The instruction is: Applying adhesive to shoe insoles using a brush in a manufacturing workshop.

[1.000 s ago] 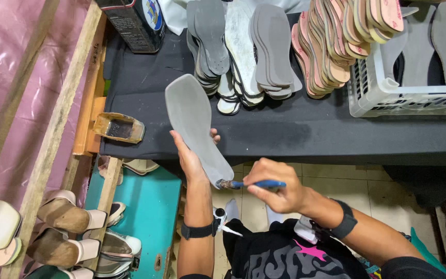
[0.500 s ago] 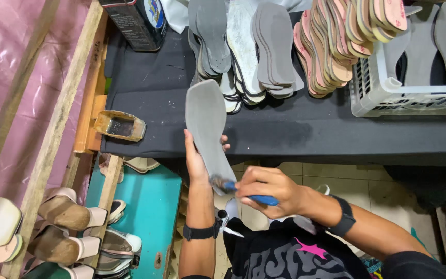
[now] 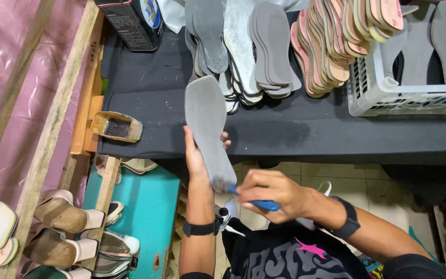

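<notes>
The left hand (image 3: 198, 155) holds a grey shoe sole (image 3: 207, 129) up on end, just over the near edge of the desk (image 3: 285, 134). Its fingers wrap tight around the sole from behind, so the flat grey face looks up at the person and is easy to reach. The right hand (image 3: 274, 194) is closed around a brush with a blue handle (image 3: 261, 204). The brush tip touches the bottom end of the sole, close to the left wrist. Holding the sole tilted like this likely keeps it steady while the brush rubs on it.

On the desk's black cloth, more grey soles (image 3: 243, 46) lie in fanned piles along the far edge. Pink and tan soles (image 3: 336, 41) stand in a row beside them. A white plastic basket (image 3: 388, 93) sits at the right end with more grey soles in it. A dark tin can (image 3: 135, 23) stands at the far left corner. A small messy tub (image 3: 115, 126) sits at the near left corner, close to the left hand, so it is easy to dip into. Finished sandals (image 3: 63, 217) rest on a wooden rack down at the left.
</notes>
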